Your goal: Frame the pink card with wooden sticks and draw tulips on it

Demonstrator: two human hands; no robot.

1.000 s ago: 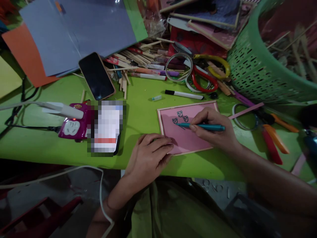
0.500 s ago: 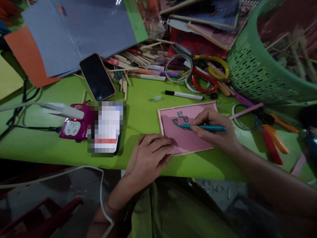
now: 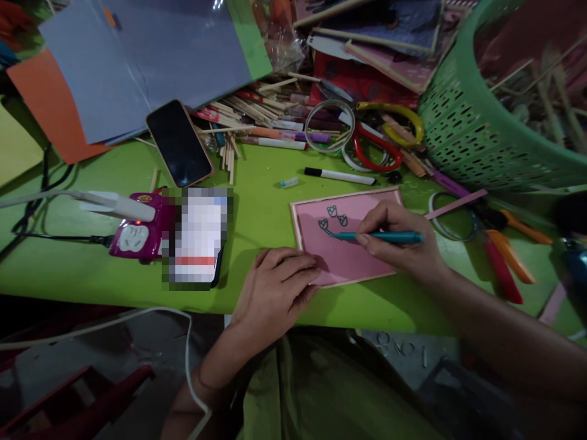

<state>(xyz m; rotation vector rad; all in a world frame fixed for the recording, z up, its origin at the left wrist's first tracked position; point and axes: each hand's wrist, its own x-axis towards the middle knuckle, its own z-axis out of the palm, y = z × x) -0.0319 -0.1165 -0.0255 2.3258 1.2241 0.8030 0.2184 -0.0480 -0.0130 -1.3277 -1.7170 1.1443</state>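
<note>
A pink card [image 3: 342, 260] with a thin wooden stick border lies on the green table [image 3: 257, 214]. Three small dark tulip outlines [image 3: 332, 212] stand on its upper part, and a short stem line runs down from the left one. My right hand [image 3: 398, 238] pinches a teal marker pen [image 3: 394, 237], its tip touching the card at the end of that stem. My left hand [image 3: 282, 290] lies flat over the card's lower left corner, fingers stretched out; its fingertips rest on the pink surface.
Beyond the card lie a black-capped white marker [image 3: 340, 176], a small teal pen cap [image 3: 288, 183], a tape roll [image 3: 330, 126] and red-handled scissors [image 3: 378, 153]. A green basket [image 3: 444, 116] stands back right. Left are a dark phone [image 3: 180, 143], a blurred-out phone [image 3: 199, 235] and a purple socket [image 3: 137, 229].
The marker tip has moved slightly right and down, and the stem under the left tulip is a little longer. My left hand stays in place.
</note>
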